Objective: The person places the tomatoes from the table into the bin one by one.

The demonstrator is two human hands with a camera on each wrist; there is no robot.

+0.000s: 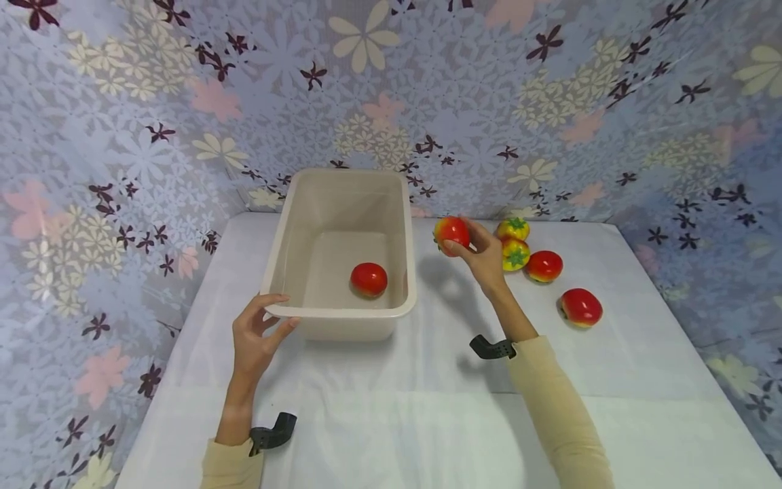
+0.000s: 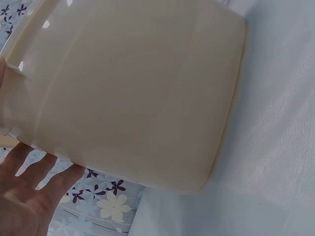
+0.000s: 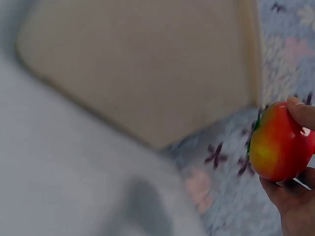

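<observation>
My right hand [image 1: 482, 255] holds a red-and-yellow toy fruit [image 1: 451, 235] with a green leafy top, raised over the table just right of the beige plastic bin [image 1: 348, 326]. In the right wrist view, thumb and fingers pinch this fruit [image 3: 278, 145] from both sides. At the bin's front left corner, my left hand [image 1: 256, 336] grips the rim between thumb and fingers. The left wrist view has the bin's outer wall [image 2: 133, 93] beside the fingers [image 2: 61, 182]. Inside the bin, one red toy fruit [image 1: 369, 280] lies on the floor near the right wall.
Right of my right hand, two yellow-and-red fruits with green tops, one at the back [image 1: 513, 229] and one in front [image 1: 516, 253], sit beside a red fruit [image 1: 544, 266]. Another red fruit [image 1: 580, 308] lies nearer on the white tablecloth [image 1: 427, 435]. Flowered cloth [image 1: 464, 102] rises behind.
</observation>
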